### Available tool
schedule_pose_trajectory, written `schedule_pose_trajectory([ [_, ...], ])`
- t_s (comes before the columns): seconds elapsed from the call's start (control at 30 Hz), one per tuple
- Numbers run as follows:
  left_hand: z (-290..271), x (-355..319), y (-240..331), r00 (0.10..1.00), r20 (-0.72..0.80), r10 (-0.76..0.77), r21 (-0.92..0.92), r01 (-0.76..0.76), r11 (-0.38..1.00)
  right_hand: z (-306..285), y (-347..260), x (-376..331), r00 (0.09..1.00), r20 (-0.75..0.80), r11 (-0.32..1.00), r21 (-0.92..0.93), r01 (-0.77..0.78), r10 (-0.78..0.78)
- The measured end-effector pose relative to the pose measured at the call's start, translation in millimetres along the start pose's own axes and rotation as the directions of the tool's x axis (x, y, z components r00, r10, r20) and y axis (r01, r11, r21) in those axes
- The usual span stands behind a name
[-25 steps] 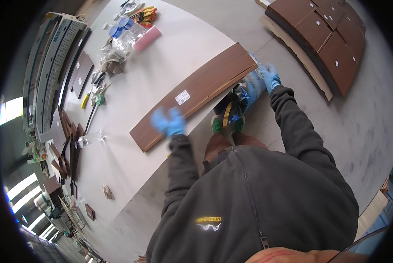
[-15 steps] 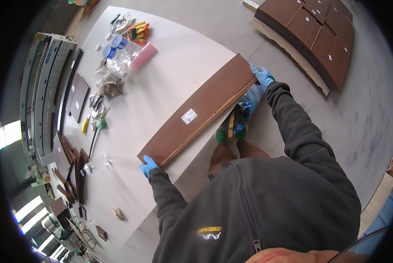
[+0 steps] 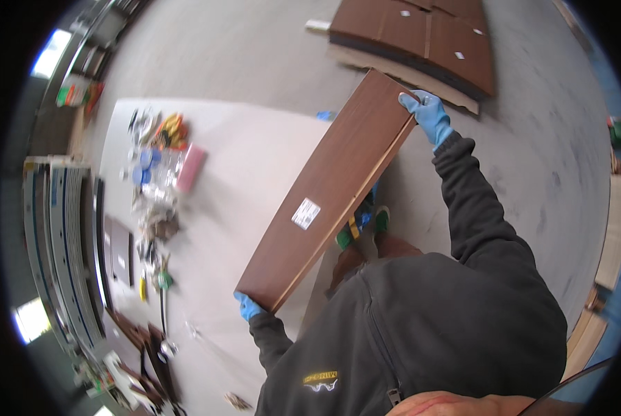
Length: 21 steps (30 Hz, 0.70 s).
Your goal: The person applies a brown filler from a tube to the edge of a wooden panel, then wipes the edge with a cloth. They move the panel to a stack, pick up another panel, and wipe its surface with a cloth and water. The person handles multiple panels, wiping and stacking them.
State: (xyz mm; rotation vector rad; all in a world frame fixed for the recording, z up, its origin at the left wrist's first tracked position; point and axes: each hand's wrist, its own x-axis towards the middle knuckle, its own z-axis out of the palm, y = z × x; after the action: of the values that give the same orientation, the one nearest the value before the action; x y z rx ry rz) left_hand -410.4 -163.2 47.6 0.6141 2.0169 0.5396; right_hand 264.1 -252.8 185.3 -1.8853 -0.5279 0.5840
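A long brown wooden panel with a white label stretches between my two blue-gloved hands, slanting from lower left to upper right. At its near left end, my left hand is closed round the corner, the fingers partly under the board. My right hand grips the far right end, with the thumb over the top face. The panel's long edge toward me shows a paler strip along it. Whether its left end touches the white table or hovers over it, I cannot tell.
Clear plastic bottles, a pink roll, orange gloves and a green tape roll lie on the table's left side. Brown offcuts are piled nearer me. A stack of brown panels stands on the floor at the far right.
My view has turned to the right, toward the stacked panels. The panel, still held in both hands, now tilts more steeply, its right end swung farther over the floor.
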Motion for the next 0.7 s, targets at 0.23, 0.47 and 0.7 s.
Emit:
schedule_pose_trajectory([
  [0.23,95,-43,56,0.867,0.467,0.175,-0.282,-0.041,0.959,-160,-88,-126,0.907,-0.297,0.941,0.063,0.332,-0.3],
  [0.47,212,-166,61,0.728,0.681,0.081,-0.277,0.154,0.948,-327,-81,-210,0.839,-0.482,0.967,-0.087,0.24,-0.252],
  [0.7,358,-327,-1,0.667,0.735,0.121,-0.241,0.09,0.966,-554,-50,-244,0.66,-0.591,0.879,-0.401,0.257,-0.463],
])
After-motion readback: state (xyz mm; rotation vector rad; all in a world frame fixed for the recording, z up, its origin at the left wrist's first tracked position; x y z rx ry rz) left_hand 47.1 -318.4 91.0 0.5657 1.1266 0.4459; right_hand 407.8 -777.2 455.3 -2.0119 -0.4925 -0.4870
